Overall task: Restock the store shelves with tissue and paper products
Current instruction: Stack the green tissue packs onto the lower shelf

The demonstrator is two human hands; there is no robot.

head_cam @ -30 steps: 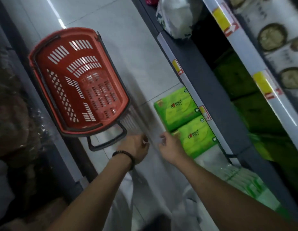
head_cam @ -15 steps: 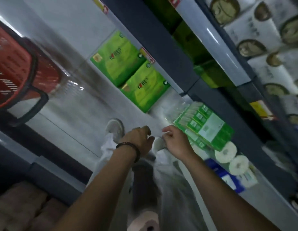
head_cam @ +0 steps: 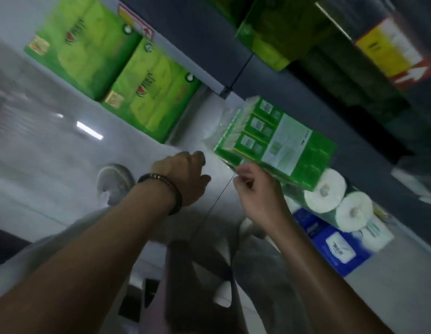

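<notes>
- The left hand point(head_cam: 183, 174) reaches forward, back upward, fingers curled under; I cannot tell whether it holds anything. A dark beaded bracelet point(head_cam: 162, 190) circles the wrist.
- The right hand point(head_cam: 255, 189) stretches out beside it, its fingertips pinching the clear wrap at the near corner of the green tissue pack point(head_cam: 282, 143).
- That pack, a glossy block of small packets, lies on the grey tiled floor point(head_cam: 53, 153) by the dark shelf base point(head_cam: 209, 44), just beside two white paper rolls point(head_cam: 326, 190).

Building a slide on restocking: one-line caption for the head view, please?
Right hand pinches a corner of the green tissue pack below the shelf, left hand curled alongside.
</notes>
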